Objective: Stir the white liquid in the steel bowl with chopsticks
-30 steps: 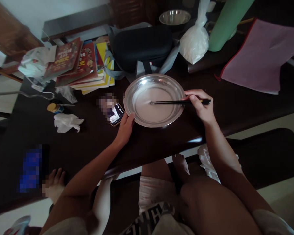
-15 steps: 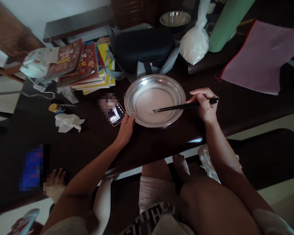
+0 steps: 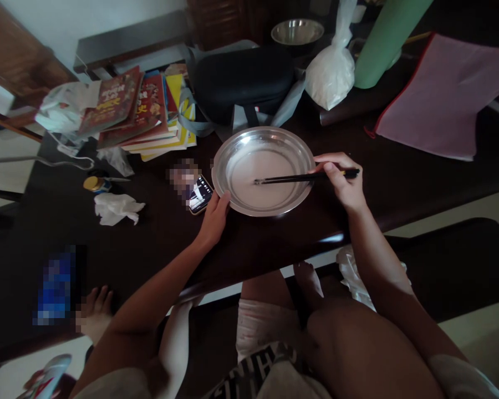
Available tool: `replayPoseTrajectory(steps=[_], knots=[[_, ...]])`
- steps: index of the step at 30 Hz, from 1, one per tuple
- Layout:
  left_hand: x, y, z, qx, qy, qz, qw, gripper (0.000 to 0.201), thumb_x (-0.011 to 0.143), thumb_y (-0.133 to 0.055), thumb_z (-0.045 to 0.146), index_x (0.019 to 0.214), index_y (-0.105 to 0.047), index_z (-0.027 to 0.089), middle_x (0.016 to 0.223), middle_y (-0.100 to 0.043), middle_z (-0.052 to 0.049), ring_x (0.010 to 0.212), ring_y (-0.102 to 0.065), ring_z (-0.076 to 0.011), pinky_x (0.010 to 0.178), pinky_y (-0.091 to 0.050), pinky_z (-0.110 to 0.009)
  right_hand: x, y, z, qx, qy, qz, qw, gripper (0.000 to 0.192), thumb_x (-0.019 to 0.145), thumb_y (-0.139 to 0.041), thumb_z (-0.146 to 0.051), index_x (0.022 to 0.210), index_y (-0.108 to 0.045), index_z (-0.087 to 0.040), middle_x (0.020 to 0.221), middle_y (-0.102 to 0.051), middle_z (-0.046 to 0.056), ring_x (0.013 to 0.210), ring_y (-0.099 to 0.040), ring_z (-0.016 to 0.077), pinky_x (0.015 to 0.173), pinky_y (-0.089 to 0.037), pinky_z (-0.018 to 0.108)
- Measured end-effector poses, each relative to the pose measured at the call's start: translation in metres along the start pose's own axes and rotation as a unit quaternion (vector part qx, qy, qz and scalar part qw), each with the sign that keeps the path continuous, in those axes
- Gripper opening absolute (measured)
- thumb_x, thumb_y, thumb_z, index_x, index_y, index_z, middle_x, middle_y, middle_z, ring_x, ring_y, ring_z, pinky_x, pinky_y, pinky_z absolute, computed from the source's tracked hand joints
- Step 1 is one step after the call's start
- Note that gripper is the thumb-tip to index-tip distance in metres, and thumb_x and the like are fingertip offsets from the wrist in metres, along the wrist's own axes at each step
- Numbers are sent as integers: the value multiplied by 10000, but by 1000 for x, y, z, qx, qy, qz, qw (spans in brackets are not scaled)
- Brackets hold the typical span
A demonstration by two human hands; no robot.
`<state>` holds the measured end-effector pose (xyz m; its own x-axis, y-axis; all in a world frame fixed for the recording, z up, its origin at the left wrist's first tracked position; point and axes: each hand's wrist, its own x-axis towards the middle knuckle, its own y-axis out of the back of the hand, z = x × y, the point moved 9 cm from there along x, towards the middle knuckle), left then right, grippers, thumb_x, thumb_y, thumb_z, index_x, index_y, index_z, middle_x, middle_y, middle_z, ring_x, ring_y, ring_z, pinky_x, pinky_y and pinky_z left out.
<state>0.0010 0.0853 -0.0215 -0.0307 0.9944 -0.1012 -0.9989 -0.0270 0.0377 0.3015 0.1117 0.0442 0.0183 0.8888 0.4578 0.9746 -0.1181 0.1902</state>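
Observation:
A shallow steel bowl (image 3: 303, 194) stands on the dark table with a milky, whitish liquid (image 3: 260, 166) in it. My left hand (image 3: 216, 217) grips the bowl's near left rim, thumb on top and the other fingers mostly hidden beneath. My right hand (image 3: 344, 180) is closed around a pair of black chopsticks (image 3: 293, 178) at the bowl's right side. The chopsticks lie almost level across the bowl, their tips in the liquid left of its middle. Just left of the bowl lies a phone (image 3: 200, 195) with a lit screen.
Behind the bowl sit a black case (image 3: 243, 80) and a tied bag of white powder (image 3: 330, 77). Books (image 3: 145, 111) are stacked at the left, with crumpled tissue (image 3: 117, 209) and a small yellow-lidded jar (image 3: 95, 184) nearer. Another person's hand (image 3: 95, 313) rests at the table's left edge.
My right hand has shifted slightly left, and the chopstick tips have moved left and a little away from me through the liquid. My left hand stays on the rim.

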Motion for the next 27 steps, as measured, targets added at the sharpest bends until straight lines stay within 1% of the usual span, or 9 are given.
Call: replayPoseTrajectory(steps=[4, 7, 11, 14, 16, 19, 21, 24, 27], knots=[[0, 0, 0, 2, 2, -4, 1000, 420, 920, -479, 418, 1284, -567, 226, 1241, -646, -90, 1157, -614, -229, 1043, -485, -427, 0, 6, -1, 10, 9, 32, 999, 253, 880, -589, -493, 936, -719, -283, 724, -712, -12, 701, -731, 165, 678, -594, 316], [0, -1, -1, -27, 13, 2, 1000, 407, 914, -489, 385, 1276, -571, 219, 1248, -645, -90, 1156, -615, -228, 1054, -478, -432, 0, 2, -1, 28, 3, 14, 1000, 248, 879, -597, -481, 924, -720, -270, 708, -705, -18, 671, -726, 158, 643, -587, 305], [-1, -1, 0, -37, 18, 7, 999, 383, 909, -498, 358, 1258, -583, 228, 1249, -648, -85, 1168, -609, -232, 1052, -481, -436, 1, 2, -1, -2, 0, 10, 1000, 270, 867, -603, -501, 933, -719, -266, 807, -729, -3, 751, -740, 168, 727, -596, 327], [-1, -1, 0, -29, 19, 6, 999, 385, 912, -496, 359, 1265, -578, 231, 1255, -646, -82, 1173, -606, -234, 1055, -478, -439, 0, 6, -1, 18, 7, 30, 999, 262, 888, -578, -492, 940, -715, -275, 718, -704, -18, 695, -728, 159, 686, -589, 316], [-1, 0, -1, -31, 23, 6, 999, 389, 912, -494, 358, 1269, -574, 227, 1268, -640, -82, 1177, -605, -231, 1063, -472, -434, 1, 3, -1, 34, 10, 15, 999, 239, 893, -583, -472, 943, -718, -282, 706, -700, -26, 666, -721, 152, 655, -579, 307], [-1, 1, -3, -39, 31, 12, 999, 391, 908, -499, 356, 1265, -575, 217, 1267, -642, -82, 1181, -603, -231, 1070, -468, -431, 1, -4, -4, 10, 31, -17, 999, 213, 891, -600, -442, 957, -729, -286, 790, -731, -15, 737, -723, 155, 708, -574, 321], [-1, 1, -3, -39, 31, 14, 999, 388, 904, -501, 351, 1258, -578, 212, 1267, -643, -81, 1184, -602, -233, 1072, -467, -431, 1, -1, -7, -15, 56, 1, 998, 214, 898, -593, -434, 962, -734, -286, 792, -735, -8, 781, -711, 160, 764, -563, 339], [-1, 1, -2, -40, 31, 15, 999, 384, 901, -501, 345, 1252, -582, 210, 1281, -635, -80, 1185, -601, -236, 1072, -468, -432, 2, 8, -6, 4, 65, 45, 997, 222, 918, -563, -428, 961, -732, -289, 716, -705, -18, 704, -693, 148, 723, -548, 332], [-1, 0, -3, -43, 37, 14, 998, 391, 900, -502, 352, 1256, -582, 212, 1283, -634, -80, 1178, -605, -242, 1052, -482, -437, 2, 3, -4, 27, 53, 16, 998, 219, 917, -564, -427, 960, -731, -293, 696, -701, -25, 662, -678, 143, 689, -538, 328]])
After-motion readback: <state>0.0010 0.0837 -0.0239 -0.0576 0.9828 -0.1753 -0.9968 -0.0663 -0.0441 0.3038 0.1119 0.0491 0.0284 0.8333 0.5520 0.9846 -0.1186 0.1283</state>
